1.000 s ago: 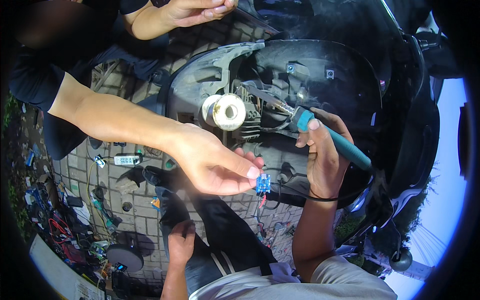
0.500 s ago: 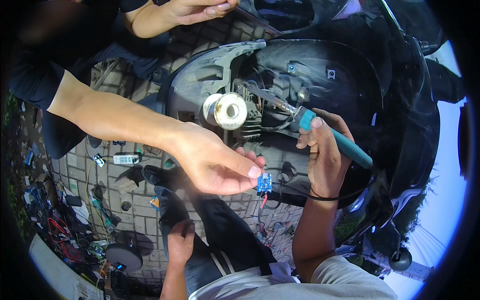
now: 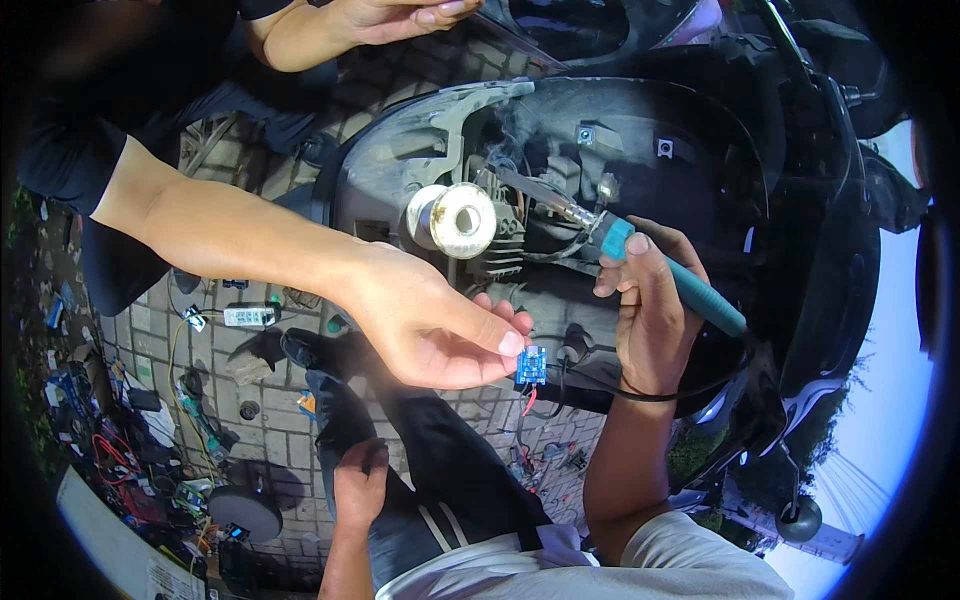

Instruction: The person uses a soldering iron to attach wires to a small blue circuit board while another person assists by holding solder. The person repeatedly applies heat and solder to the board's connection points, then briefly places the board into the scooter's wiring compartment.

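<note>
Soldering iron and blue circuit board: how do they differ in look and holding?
The soldering iron is long, with a teal handle; the blue circuit board is small and squarish. The person's right hand holds the iron; a co-worker's hand holds the board. Both are held up, each by one hand.

A pale short-sleeved shirt (image 3: 690, 560) tops dark, striped trousers (image 3: 460, 470).

teal soldering-iron handle (image 3: 690, 295), blue circuit board (image 3: 531, 365), red wire (image 3: 530, 402), silvery spool (image 3: 447, 225), grey brick-patterned paving (image 3: 290, 440), dark pale-striped trousers (image 3: 455, 470)
</note>
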A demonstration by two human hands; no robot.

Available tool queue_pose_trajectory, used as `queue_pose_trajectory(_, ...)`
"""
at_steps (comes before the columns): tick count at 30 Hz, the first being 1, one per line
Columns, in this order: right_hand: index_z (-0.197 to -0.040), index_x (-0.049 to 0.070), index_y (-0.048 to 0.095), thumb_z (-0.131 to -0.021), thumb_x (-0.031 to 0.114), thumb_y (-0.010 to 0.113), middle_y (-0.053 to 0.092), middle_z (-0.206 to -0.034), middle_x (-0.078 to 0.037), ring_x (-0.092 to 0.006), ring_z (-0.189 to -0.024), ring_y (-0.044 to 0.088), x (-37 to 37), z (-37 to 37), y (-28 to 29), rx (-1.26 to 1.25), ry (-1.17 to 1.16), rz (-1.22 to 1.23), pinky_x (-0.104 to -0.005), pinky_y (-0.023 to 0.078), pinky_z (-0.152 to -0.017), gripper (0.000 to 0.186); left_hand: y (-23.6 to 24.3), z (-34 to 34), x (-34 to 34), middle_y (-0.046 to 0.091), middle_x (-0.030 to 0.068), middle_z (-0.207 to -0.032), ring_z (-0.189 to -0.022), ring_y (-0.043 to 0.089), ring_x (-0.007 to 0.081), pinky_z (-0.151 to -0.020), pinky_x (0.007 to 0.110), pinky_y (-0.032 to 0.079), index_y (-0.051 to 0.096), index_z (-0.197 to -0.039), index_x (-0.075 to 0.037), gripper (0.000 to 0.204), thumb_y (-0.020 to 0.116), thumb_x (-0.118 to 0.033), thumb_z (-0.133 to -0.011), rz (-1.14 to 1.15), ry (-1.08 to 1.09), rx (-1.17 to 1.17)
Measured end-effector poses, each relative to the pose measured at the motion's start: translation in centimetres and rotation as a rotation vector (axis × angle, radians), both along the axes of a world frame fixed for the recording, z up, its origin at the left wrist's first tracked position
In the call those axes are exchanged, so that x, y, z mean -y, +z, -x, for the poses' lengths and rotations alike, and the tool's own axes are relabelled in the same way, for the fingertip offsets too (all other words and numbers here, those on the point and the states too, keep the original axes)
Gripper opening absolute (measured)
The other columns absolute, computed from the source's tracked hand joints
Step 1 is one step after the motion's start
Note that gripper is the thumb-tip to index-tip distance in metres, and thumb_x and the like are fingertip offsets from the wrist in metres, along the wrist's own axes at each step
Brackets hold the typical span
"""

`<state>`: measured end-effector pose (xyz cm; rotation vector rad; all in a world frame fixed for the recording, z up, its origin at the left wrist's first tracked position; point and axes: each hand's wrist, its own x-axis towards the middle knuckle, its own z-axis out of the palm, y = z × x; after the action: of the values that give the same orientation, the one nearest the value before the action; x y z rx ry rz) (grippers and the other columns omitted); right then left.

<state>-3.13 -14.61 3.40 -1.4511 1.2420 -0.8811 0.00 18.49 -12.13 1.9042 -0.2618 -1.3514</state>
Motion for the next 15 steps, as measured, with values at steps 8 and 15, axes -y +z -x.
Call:
queue_pose_trajectory(8, -0.095, -0.009, 0.059, -0.081, 0.012, 0.066, 0.064, -0.077, -0.015, -0.0151, -0.060, 0.058, 0.08, 0.23, 0.02, 0.010, 0.009, 0.009, -0.0257, 0.048, -0.055, 0.026, 0.40, -0.36, 0.42, 0.065, 0.0179, -0.088, -0.077, 0.065, 0.0268, -0.072, 0.033, 0.050, 0.063, -0.099, 0.002, 0.022, 0.059, -0.015, -0.085, -0.011, -0.004, -0.022)
queue_pose_trajectory(15, -0.095, -0.009, 0.059, -0.081, 0.012, 0.066, 0.064, -0.077, -0.015, -0.0149, -0.059, 0.058, 0.09, 0.20, -0.10, 0.008, 0.018, 0.016, -0.0257, 0.048, -0.055, 0.027, 0.56, -0.52, 0.59, 0.065, 0.0183, -0.088, -0.076, 0.065, 0.0273, -0.071, 0.033, 0.050, 0.063, -0.099, 0.002, 0.022, 0.059, -0.015, -0.085, -0.019, -0.010, -0.020)
